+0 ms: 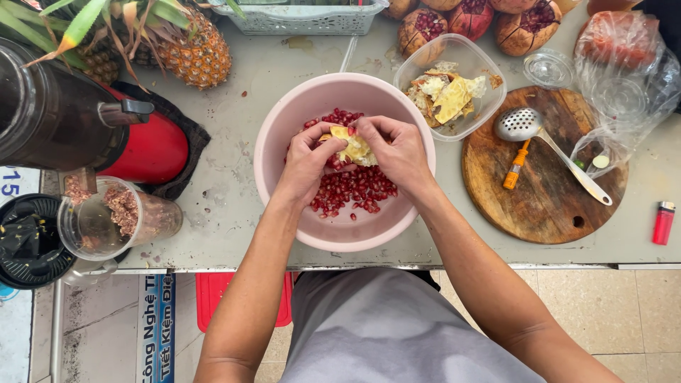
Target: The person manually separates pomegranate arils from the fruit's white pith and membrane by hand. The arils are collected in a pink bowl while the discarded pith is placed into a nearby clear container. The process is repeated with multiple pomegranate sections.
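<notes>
A pink bowl (284, 120) stands at the middle of the grey counter with a heap of red pomegranate seeds (351, 191) in it. Over the bowl, my left hand (306, 164) and my right hand (397, 150) both grip a yellow-white piece of pomegranate (355, 147) between their fingertips. Some red seeds still cling to that piece. The fingers hide most of its underside.
A clear tub of peel scraps (448, 92) sits behind the bowl. To the right lies a round wooden board (543, 191) with a slotted ladle (525, 126) and an orange-handled tool (515, 169). Whole pomegranates (528, 28), pineapples (195, 53), a juicer (64, 113), a pulp cup (117, 220) and a red lighter (663, 222) surround them.
</notes>
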